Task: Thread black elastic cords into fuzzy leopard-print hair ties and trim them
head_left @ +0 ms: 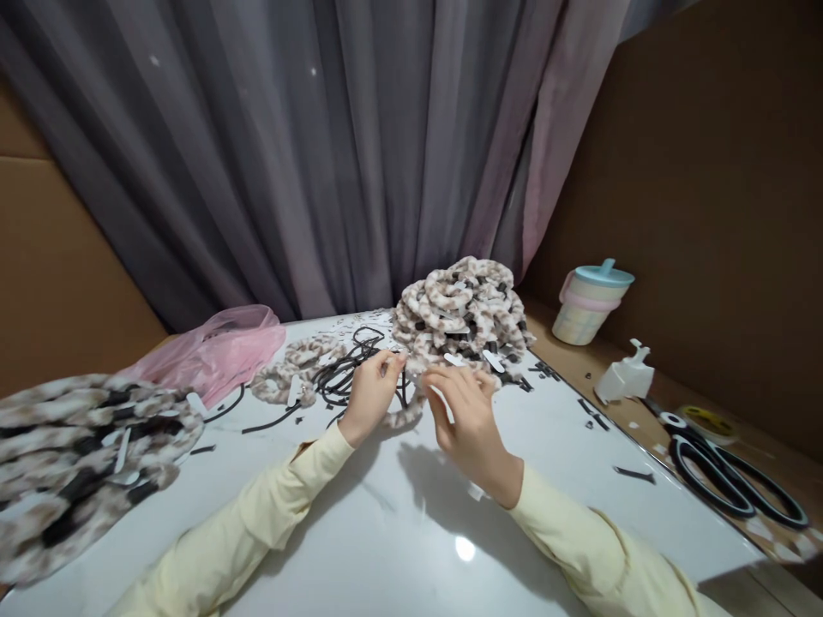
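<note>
My left hand (371, 396) is closed in a pinch, and a thin black cord (404, 390) hangs at its fingertips. Close by, my right hand (468, 420) has its fingers bent together at a fluffy brown-and-white loop (405, 417), which hangs low between both hands. The exact grip of the right fingertips is partly hidden. Just beyond the left hand lies a tangle of black cord (334, 377). Behind the right hand rises a pile of fluffy loops (463, 308) with black bands and white tags.
More fluffy loops (77, 454) lie at the left beside a pink plastic bag (222, 343). On the right stand a lidded cup (588, 308) and a white bottle (625, 377), near large scissors (726, 476) and a yellow tape roll (707, 424). Cord scraps (633, 474) are scattered around.
</note>
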A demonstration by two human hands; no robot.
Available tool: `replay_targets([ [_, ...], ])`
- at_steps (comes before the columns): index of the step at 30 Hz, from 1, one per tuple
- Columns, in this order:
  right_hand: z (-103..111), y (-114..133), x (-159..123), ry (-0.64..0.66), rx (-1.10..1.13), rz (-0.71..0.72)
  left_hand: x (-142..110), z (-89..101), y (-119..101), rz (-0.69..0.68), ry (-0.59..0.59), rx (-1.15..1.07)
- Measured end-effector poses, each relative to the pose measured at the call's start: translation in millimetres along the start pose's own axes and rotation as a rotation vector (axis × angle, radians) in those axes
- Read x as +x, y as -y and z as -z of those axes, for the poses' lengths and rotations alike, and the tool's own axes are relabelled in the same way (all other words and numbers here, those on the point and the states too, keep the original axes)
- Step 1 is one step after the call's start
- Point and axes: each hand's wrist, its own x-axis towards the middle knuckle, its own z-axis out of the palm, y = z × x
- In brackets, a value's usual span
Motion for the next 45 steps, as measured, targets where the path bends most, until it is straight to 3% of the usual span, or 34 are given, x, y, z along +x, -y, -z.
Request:
replay_targets([
  [8,-17,-4,1,0.378,0.579,-0.576,15,-16.7,6,-0.039,-0.061,0.102],
  [13,-18,-3,5,0.345,1.029,-0.835,11,-20.5,4,-0.129,-0.082,0.233],
  [18,-16,-4,8,0.369,1.176,-0.969,9,-18.3,0,-0.198,-0.06,0.309],
  [24,-17,-8,7,0.441,1.094,-0.92,8,-19.7,-1,-0.219,-0.011,0.326],
  [32,-15,-16,7,0.466,0.707,-0.703,8,-20.7,11,-0.342,0.057,0.42],
  [36,-13,-18,6,0.486,0.433,-0.553,3,-20.4,11,-0.383,0.115,0.432],
  [41,-6,-14,4,0.394,0.062,-0.289,1,-13.7,10,-0.396,0.181,0.373],
  [45,-6,-16,3,0.351,-0.111,-0.133,1,-5.1,4,-0.368,0.186,0.309],
])
